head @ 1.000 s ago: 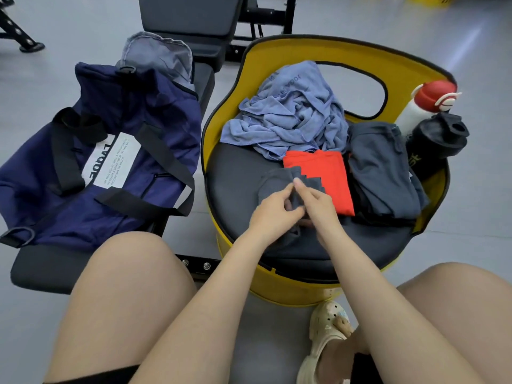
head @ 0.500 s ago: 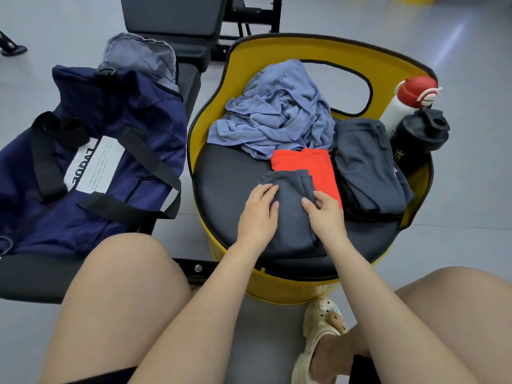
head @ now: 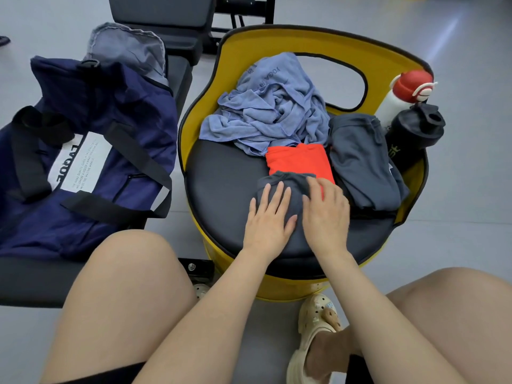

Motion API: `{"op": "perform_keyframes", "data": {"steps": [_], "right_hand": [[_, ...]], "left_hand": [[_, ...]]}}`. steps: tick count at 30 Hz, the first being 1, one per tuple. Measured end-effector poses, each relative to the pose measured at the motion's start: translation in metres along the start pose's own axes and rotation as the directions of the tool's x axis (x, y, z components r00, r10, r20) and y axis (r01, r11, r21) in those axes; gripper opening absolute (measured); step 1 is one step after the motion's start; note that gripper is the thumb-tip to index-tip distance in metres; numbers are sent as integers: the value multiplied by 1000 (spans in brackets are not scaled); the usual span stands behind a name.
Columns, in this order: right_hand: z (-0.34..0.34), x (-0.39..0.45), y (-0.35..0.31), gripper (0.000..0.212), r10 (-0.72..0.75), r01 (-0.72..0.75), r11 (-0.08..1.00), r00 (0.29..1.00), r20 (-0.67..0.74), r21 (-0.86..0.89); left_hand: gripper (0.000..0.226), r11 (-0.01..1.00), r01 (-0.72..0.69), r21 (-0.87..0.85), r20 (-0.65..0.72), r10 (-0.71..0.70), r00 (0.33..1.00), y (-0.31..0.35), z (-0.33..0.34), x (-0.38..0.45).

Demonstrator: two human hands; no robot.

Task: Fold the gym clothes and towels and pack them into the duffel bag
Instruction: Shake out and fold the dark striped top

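Half a second ago the fingers were pinching and drawing the grey garment (head: 285, 189) over itself; now both hands lie flat on it, left hand (head: 270, 217) and right hand (head: 325, 214) with straight fingers, gripping nothing, so the fold looks done and pressing is under way. It sits at the seat's (head: 221, 189) front middle, long axis running front to back, far end touching the red fold (head: 299, 160). The bag (head: 91, 151) waits on the left

Navy duffel bag (head: 91, 151), orange shirt (head: 300, 162)
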State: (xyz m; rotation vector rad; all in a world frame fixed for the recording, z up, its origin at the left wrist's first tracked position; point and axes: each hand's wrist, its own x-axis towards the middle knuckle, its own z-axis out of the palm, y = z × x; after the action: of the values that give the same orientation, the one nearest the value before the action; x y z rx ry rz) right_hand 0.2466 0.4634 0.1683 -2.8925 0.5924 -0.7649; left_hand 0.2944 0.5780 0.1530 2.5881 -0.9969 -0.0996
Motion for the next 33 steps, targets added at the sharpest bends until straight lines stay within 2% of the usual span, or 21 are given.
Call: {"op": "perform_keyframes", "data": {"steps": [2,3,5,7,10,14,18,20,23,27,30,33], "right_hand": [[6,0,-4,43,-223,219,974,969,107,52],[8,-2,-6,53,-239,225,970,948,209,91],[14,-8,-3,73,-183,140,979,924,336,147],[22,-11,5,72,-134,76,984,909,395,159],[22,-11,8,61,-79,15,989,893,442,147],[19,-13,11,56,-20,-59,987,879,477,150],[12,-19,10,56,72,-178,965,889,452,195],[3,-22,9,58,156,-261,940,901,405,220],[-6,-24,11,59,271,-347,918,902,335,192],[-6,-22,12,55,394,-524,822,806,443,222],[-10,-17,12,50,428,-628,724,733,529,284],[-17,-13,12,43,453,-693,617,700,553,372]], "left_hand": [[61,991,23,-132,32,-19,999,-1,0,0],[54,973,54,-226,52,-43,998,-2,0,1],[51,941,104,-322,54,-92,994,-6,-3,0],[51,948,136,-287,60,-123,991,-10,-5,-1],[53,957,188,-223,100,-169,981,-17,-4,-3],[59,894,358,-270,168,-323,931,-19,-6,-6],[59,839,401,-367,88,-397,913,-19,-11,-9],[55,791,420,-444,64,-439,896,-19,-13,-10],[47,661,476,-580,150,-487,860,-17,-18,-12],[48,575,512,-638,235,-489,840,-13,-26,-13],[49,461,519,-719,276,-497,823,-8,-28,-13],[45,372,518,-770,291,-517,805,-1,-31,-15]]}}
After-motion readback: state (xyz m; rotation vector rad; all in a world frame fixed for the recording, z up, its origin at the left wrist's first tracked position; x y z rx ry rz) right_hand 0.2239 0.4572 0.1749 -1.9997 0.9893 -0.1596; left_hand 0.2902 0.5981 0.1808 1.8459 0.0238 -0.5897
